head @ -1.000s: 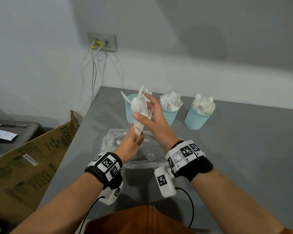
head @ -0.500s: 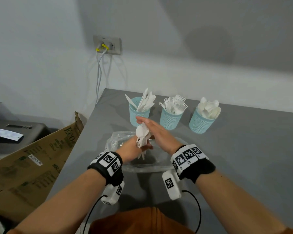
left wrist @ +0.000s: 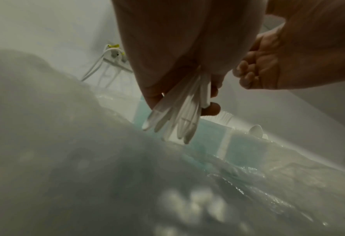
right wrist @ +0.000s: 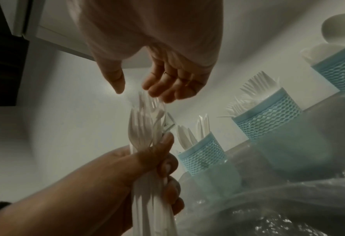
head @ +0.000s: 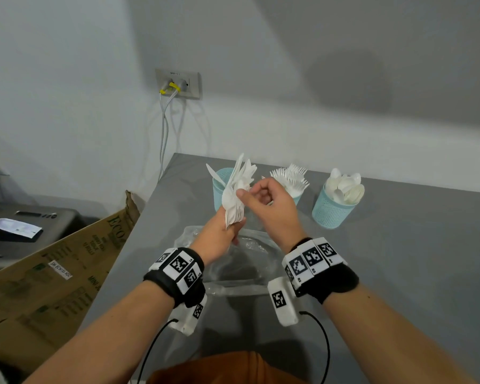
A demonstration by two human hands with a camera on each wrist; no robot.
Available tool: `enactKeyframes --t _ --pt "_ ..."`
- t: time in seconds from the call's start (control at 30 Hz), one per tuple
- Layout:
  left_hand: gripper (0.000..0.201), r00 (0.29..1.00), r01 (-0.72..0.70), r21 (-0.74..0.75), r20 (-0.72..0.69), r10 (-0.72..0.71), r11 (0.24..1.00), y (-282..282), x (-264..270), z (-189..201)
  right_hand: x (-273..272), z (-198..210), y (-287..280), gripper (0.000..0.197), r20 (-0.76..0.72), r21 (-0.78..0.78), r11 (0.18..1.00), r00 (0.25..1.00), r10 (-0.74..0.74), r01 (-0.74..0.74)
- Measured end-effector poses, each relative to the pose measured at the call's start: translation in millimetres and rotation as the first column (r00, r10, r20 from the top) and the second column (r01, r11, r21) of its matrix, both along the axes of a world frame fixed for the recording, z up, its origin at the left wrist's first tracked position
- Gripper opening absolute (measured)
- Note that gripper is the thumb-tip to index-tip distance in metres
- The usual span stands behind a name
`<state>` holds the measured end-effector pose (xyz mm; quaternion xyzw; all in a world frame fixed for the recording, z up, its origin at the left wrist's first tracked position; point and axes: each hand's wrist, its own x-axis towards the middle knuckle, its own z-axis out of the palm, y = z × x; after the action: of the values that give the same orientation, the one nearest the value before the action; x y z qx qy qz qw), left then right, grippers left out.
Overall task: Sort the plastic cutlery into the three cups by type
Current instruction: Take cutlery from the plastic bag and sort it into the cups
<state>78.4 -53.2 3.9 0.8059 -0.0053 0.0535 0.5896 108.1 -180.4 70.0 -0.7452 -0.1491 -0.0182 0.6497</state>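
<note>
My left hand grips a bundle of white plastic cutlery by the handles and holds it upright above the table. Fork tines and a spoon bowl show at its top; the handle ends stick out below the fist. My right hand is at the bundle's top, thumb on the spoon bowl and curled fingertips on the tips behind. At the back stand three teal cups: knives on the left, forks in the middle, partly hidden by my right hand, and spoons on the right.
A crumpled clear plastic bag lies on the grey table under my hands. A cardboard box leans at the table's left edge. Cables hang from a wall socket behind the cups.
Both hands dropped towards the bag half a second ago and have come back up with the bundle. The right hand's thumb and fingers are again at its top.
</note>
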Motion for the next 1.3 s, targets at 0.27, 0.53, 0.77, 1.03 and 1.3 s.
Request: enactKeyframes --t 0.27,0.53,0.77,1.03,1.3 --pt "0.053 0.996 -0.084 0.078 -0.017 0.086 0.993 0 -2 16 14 8 2 0.006 -0.050 -0.047 0.998 0.998 -0.038 0.035" --pt "0.044 0.993 -0.050 -0.308 -0.117 0.015 0.950 3 -2 35 27 36 0 0.005 -0.145 0.091 0.995 0.988 0.050 -0.037" --pt "0.043 0.997 -0.022 -0.261 -0.074 0.002 0.965 3 5 43 29 39 2 0.023 -0.122 0.087 0.993 0.988 0.090 -0.079" --pt "0.032 0.997 -0.016 -0.228 -0.080 -0.002 0.973 13 9 38 50 61 12 0.024 -0.046 0.005 0.996 0.995 -0.086 0.087" --pt "0.033 0.990 -0.134 -0.230 -0.063 0.122 0.964 36 11 34 86 106 10 0.015 0.190 0.182 0.948 0.937 -0.294 0.261"
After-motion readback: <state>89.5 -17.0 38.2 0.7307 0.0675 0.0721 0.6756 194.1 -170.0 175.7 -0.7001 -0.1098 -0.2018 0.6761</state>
